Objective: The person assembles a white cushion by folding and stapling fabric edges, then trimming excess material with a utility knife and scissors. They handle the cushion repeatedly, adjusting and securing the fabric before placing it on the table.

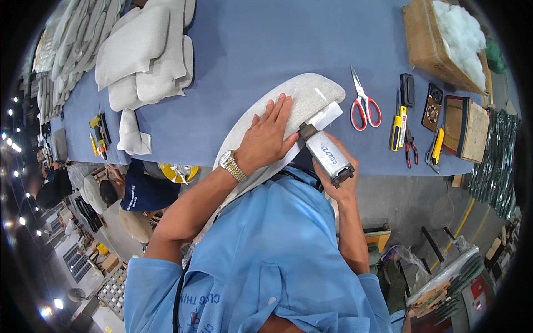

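A curved pad covered in light grey fabric (316,89) lies at the table's near edge, against my body. My left hand (265,136) rests flat on its fabric with fingers stretched out, and a watch is on that wrist. My right hand (345,187) grips a silver staple gun (326,154), partly hidden behind the tool. The gun's nose touches or is very close to the pad's near right edge; I cannot tell which. Beside the nose, a white flap (326,115) sticks out from the pad. Red-handled scissors (363,105) lie just right of the pad.
Grey covered pads (136,47) are piled at the far left. To the right lie a yellow cutter (398,130), pliers (411,147), another yellow knife (436,147), a phone (432,105) and a carton of white stuffing (430,47). A co-worker (144,186) is at the left.
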`<act>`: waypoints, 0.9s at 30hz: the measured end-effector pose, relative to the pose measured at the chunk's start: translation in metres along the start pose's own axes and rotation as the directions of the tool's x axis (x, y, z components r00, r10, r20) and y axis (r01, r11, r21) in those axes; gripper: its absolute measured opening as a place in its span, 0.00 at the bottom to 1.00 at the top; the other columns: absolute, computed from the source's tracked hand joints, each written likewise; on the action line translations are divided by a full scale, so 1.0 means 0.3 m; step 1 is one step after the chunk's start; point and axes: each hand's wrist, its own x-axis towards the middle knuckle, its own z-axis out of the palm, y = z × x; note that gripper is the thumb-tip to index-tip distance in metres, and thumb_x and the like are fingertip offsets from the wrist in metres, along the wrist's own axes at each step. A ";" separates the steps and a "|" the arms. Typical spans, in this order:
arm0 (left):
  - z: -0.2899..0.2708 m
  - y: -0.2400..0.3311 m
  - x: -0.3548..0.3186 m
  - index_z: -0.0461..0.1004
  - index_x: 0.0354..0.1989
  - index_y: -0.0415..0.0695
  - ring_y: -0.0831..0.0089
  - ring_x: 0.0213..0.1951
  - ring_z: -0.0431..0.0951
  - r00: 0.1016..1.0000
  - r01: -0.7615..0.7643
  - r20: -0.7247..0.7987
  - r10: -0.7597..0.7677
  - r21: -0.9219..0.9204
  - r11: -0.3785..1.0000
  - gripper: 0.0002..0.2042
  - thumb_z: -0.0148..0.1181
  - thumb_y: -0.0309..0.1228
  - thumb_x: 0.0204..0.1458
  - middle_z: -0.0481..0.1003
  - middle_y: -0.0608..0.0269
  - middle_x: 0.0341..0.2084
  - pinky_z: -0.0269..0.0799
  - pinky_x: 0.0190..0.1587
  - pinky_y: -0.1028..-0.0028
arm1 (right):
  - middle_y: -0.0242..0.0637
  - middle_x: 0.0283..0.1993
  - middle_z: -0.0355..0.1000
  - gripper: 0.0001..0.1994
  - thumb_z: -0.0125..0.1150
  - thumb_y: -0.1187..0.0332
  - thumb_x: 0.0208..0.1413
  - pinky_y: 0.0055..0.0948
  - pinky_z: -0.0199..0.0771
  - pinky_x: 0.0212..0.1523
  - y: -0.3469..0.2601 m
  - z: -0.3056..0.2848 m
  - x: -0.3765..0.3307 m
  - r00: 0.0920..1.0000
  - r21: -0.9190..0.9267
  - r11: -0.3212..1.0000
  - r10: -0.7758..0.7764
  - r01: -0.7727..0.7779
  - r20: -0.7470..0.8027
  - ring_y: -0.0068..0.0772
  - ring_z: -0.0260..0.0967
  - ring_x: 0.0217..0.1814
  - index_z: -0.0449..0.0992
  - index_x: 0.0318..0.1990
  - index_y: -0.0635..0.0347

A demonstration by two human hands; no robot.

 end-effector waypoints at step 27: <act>0.049 0.003 0.019 0.45 0.78 0.40 0.40 0.75 0.54 0.995 0.007 -0.096 -0.010 -0.029 1.000 0.49 0.69 0.29 0.49 0.50 0.44 0.77 0.62 0.68 0.39 | 0.43 0.50 0.81 0.29 0.70 0.78 0.49 0.30 0.76 0.57 -0.060 0.015 0.020 0.990 -0.052 0.991 0.128 -0.125 0.063 0.31 0.79 0.51 0.74 0.62 0.68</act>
